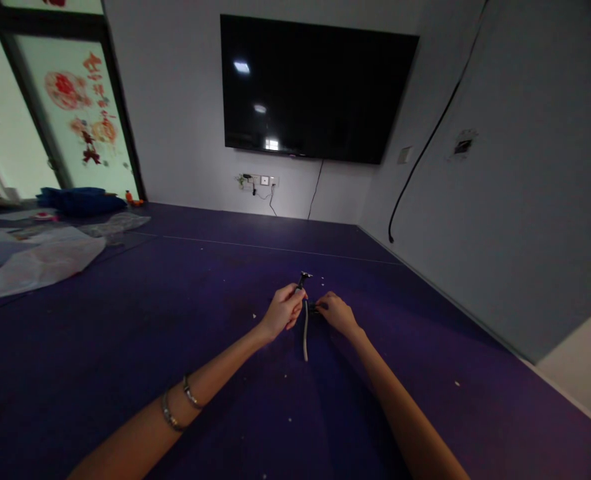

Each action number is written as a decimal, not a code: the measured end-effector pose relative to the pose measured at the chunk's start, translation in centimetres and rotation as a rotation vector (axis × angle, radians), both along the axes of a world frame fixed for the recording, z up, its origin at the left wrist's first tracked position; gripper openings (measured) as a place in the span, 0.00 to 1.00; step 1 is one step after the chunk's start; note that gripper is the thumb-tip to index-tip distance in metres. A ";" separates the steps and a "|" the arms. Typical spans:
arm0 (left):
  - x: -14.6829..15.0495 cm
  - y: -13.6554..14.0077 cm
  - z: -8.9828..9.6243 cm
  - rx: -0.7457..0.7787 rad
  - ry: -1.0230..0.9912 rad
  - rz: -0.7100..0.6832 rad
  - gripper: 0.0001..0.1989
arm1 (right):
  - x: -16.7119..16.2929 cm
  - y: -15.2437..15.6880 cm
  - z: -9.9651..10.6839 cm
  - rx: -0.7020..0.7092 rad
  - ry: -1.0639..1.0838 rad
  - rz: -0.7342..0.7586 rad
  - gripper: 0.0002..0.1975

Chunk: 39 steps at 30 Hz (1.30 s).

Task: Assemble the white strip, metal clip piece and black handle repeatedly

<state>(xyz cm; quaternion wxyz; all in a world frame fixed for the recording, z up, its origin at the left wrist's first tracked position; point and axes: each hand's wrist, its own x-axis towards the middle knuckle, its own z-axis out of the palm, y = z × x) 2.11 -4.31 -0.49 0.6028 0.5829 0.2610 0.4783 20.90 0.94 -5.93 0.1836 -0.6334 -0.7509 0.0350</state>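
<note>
My left hand (pixel 284 310) is closed around a small dark-handled tool (pixel 301 280) with a pale, T-shaped head that points up and away from me. Between my hands hangs or lies a thin, pale cord-like strip (pixel 306 333), its lower end toward me; whether my left hand holds its upper end cannot be told. To the right, my right hand (pixel 339 312) has its fingertips pinched on a small dark thing (pixel 314 309) low over the purple surface (pixel 215 373). The fingers partly cover that thing, and its kind is not clear.
Small white scraps (pixel 323 280) dot the purple surface. Crumpled clear plastic sheeting (pixel 50 263) and a blue cloth bundle (pixel 82 200) lie at the left. A black cable (pixel 428 143) hangs down the right wall. A television (pixel 315 90) is mounted on the far wall.
</note>
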 end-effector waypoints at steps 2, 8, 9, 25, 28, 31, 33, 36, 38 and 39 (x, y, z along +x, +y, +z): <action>0.0 0.0 0.0 0.002 0.008 0.000 0.13 | 0.2 0.1 -0.2 -0.007 0.023 -0.002 0.09; 0.1 -0.1 -0.3 -0.024 0.023 0.013 0.13 | 0.8 0.7 -0.1 0.012 0.118 -0.012 0.11; 0.1 -0.1 -0.3 -0.028 0.023 0.013 0.13 | 0.9 0.8 0.0 0.016 0.151 0.004 0.11; 0.2 0.4 -1.3 -0.033 0.032 0.063 0.13 | 0.9 0.6 3.3 -0.048 0.440 0.084 0.18; 0.2 0.7 -1.8 -0.026 -0.010 0.082 0.13 | 0.7 0.2 4.3 -0.003 0.452 0.114 0.18; 0.2 0.9 -2.1 -0.007 -0.043 0.108 0.14 | 0.5 -0.2 5.3 0.077 0.488 0.160 0.17; 0.3 0.9 -2.2 0.017 -0.029 0.132 0.14 | 0.4 -0.5 6.0 0.116 0.501 0.182 0.16; 0.4 0.6 -2.2 0.076 0.029 0.169 0.13 | 0.1 -1.1 7.0 0.164 0.521 0.224 0.16; 0.4 0.4 -2.2 0.130 0.075 0.194 0.11 | -0.1 -1.6 7.7 0.188 0.548 0.265 0.16; 0.5 0.4 -2.2 0.153 0.092 0.205 0.10 | -0.2 -1.8 8.0 0.194 0.562 0.286 0.17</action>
